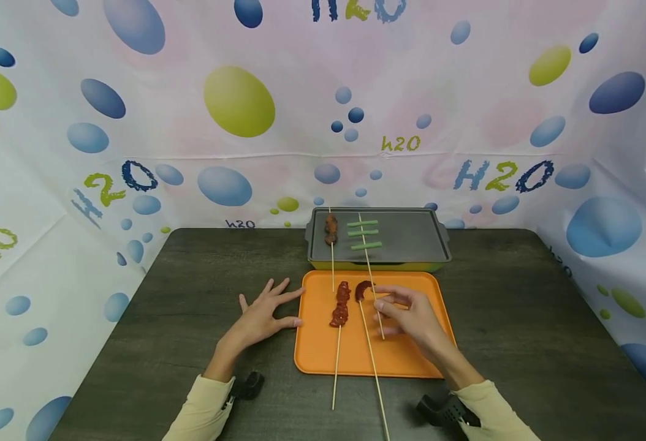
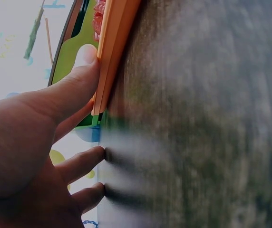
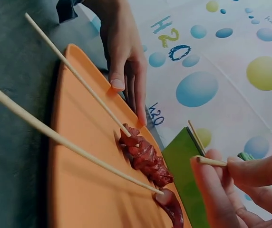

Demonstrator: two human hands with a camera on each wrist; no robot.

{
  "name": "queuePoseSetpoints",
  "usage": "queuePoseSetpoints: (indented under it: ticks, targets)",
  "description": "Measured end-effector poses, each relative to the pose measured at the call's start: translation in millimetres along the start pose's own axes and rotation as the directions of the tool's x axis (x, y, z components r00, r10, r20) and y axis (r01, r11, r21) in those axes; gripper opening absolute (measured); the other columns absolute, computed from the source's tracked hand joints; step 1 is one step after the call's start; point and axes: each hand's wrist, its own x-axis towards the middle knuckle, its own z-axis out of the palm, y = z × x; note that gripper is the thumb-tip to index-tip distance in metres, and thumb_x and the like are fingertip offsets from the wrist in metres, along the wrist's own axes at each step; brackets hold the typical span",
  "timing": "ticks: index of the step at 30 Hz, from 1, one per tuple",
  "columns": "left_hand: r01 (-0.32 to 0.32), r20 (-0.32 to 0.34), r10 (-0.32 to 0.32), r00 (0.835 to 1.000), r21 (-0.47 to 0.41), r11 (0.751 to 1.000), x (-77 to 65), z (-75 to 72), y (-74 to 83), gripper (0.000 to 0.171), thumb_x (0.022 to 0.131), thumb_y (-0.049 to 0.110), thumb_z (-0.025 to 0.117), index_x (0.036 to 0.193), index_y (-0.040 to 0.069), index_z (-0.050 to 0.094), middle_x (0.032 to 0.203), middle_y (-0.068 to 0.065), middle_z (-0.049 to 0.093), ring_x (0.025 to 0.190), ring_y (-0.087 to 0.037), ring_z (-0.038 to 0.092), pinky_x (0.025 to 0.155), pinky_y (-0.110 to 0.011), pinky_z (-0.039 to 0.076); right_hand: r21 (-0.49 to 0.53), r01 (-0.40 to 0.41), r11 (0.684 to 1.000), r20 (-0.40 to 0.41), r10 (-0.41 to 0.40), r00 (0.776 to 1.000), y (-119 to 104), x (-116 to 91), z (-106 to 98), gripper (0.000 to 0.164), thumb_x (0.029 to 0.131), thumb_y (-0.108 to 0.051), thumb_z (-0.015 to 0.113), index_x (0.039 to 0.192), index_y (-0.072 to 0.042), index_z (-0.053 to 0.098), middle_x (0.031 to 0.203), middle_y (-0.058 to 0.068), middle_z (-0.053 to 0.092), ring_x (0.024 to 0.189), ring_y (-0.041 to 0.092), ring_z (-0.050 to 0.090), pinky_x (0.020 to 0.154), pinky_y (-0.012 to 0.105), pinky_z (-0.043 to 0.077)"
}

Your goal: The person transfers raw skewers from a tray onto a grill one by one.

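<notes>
My right hand (image 1: 411, 315) pinches the bare wooden stick of a skewer of green bean pieces (image 1: 366, 246) between thumb and fingers, over the orange tray (image 1: 314, 352). The threaded end of that skewer reaches over the grey griddle (image 1: 411, 236). Spread and fairly straight, the fingers of my left hand (image 1: 257, 321) touch the tray's left edge with thumb and forefinger. On the tray lie a skewer of red meat chunks (image 3: 145, 159) and a skewer with a dark red curved piece (image 1: 361, 290), their sticks jutting past the front rim.
A browned meat skewer (image 1: 331, 229) lies at the griddle's left, its stick reaching out over the tray. The griddle stands right behind the tray on the dark wooden table (image 1: 521, 318). A patterned sheet (image 1: 301, 92) hangs behind and at both sides.
</notes>
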Motion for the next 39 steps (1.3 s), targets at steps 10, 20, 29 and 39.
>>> queuePoseSetpoints:
  ticks: [10,20,29,39]
  targets:
    - [0.009,0.003,-0.009,1.000,0.005,1.000,-0.9,1.3,1.7,0.073,0.089,0.046,0.077,0.154,0.025,0.051,0.166,-0.017,0.028,0.153,-0.049,0.007,0.095,-0.089,-0.014,0.063,0.050,0.997,-0.115,-0.042,0.992,-4.3,40.4,7.6,0.036,0.098,-0.006,0.070,0.129,0.012,0.063,0.111,0.026,0.071,0.085,0.025,0.076,0.068,0.039,0.063]
    - [-0.004,0.005,0.004,1.000,-0.001,1.000,-0.4,0.2,1.3,0.073,0.090,0.046,0.077,0.155,0.025,0.051,0.166,-0.017,0.027,0.154,-0.049,0.006,0.095,-0.089,-0.015,0.137,0.006,0.991,-0.180,0.019,0.984,1.8,60.5,9.2,0.033,0.097,-0.001,0.071,0.126,0.013,0.065,0.107,0.026,0.072,0.082,0.023,0.077,0.070,0.039,0.062]
    - [0.009,0.009,-0.009,1.000,0.009,1.000,-0.5,-1.3,0.4,0.075,0.089,0.049,0.076,0.155,0.027,0.050,0.167,-0.015,0.027,0.154,-0.048,0.006,0.095,-0.089,-0.014,0.163,-0.005,0.987,-0.180,0.035,0.983,-0.9,66.6,11.1,0.031,0.097,-0.005,0.072,0.124,0.010,0.067,0.101,0.018,0.074,0.082,0.021,0.076,0.070,0.035,0.062]
    - [0.010,0.006,-0.010,1.000,0.014,1.000,0.2,-0.6,-0.4,0.074,0.089,0.050,0.076,0.154,0.027,0.051,0.167,-0.015,0.027,0.154,-0.048,0.006,0.095,-0.089,-0.014,0.159,0.011,0.987,-0.166,0.016,0.986,-0.4,71.3,10.5,0.032,0.097,-0.006,0.072,0.124,0.011,0.067,0.106,0.022,0.074,0.084,0.022,0.076,0.073,0.035,0.062]
